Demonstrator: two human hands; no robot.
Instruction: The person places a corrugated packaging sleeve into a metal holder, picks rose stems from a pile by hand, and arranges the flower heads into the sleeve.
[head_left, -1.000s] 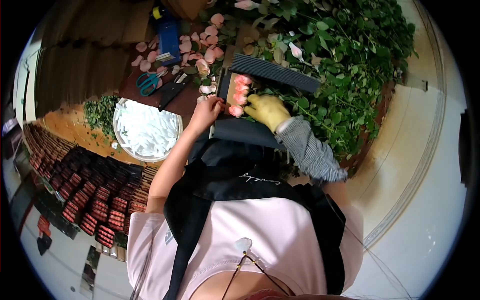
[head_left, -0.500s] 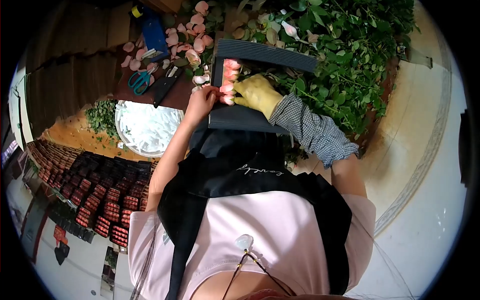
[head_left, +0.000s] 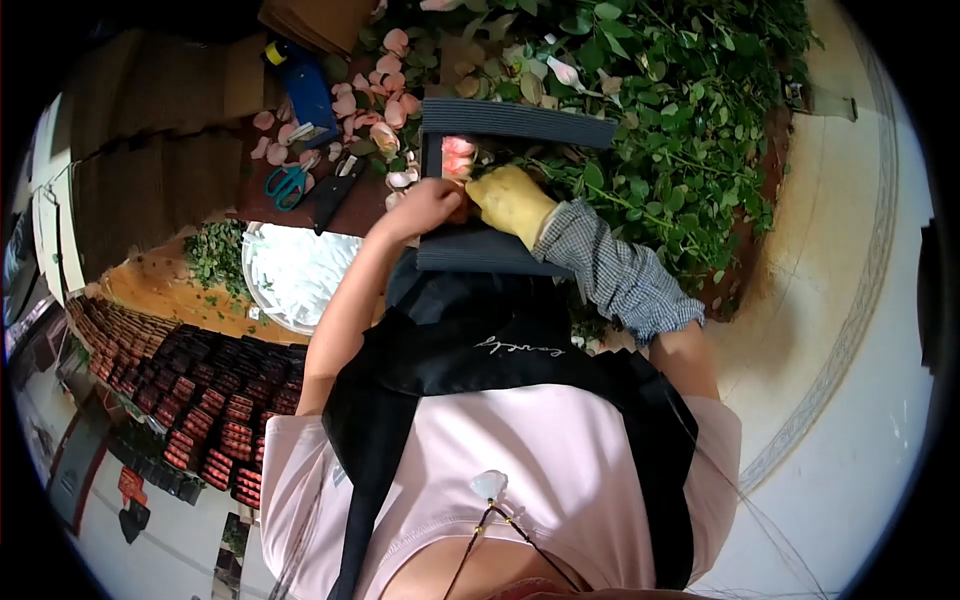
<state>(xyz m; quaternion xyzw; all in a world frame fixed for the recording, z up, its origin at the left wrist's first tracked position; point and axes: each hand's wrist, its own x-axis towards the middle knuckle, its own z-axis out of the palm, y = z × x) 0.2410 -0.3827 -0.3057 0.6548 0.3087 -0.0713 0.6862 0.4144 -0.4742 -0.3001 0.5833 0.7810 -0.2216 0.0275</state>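
Observation:
Pink roses [head_left: 457, 158] lie with their heads in a row at the left end of a dark corrugated holder [head_left: 520, 117], whose ridged strips run above and below them. My left hand [head_left: 425, 208], bare, is closed at the lower end of the row and covers the rose heads there. Against it from the right comes my right hand [head_left: 512, 203] in a yellow glove, its fingers curled in beside the lower roses. What the gloved fingertips hold is hidden.
Leafy green stems [head_left: 680, 150] heap up at the right. Loose petals [head_left: 390, 80], teal scissors [head_left: 286, 187], a black-handled knife [head_left: 338, 195] and a blue tape dispenser [head_left: 305, 90] lie at upper left. A round basket [head_left: 262, 290] holds white pieces; packed rose trays [head_left: 235, 435] stand lower left.
My left hand has moved over the lower roses, hiding them, and its fingers have curled in. My gloved right hand has closed more tightly beside it. The view has shifted slightly.

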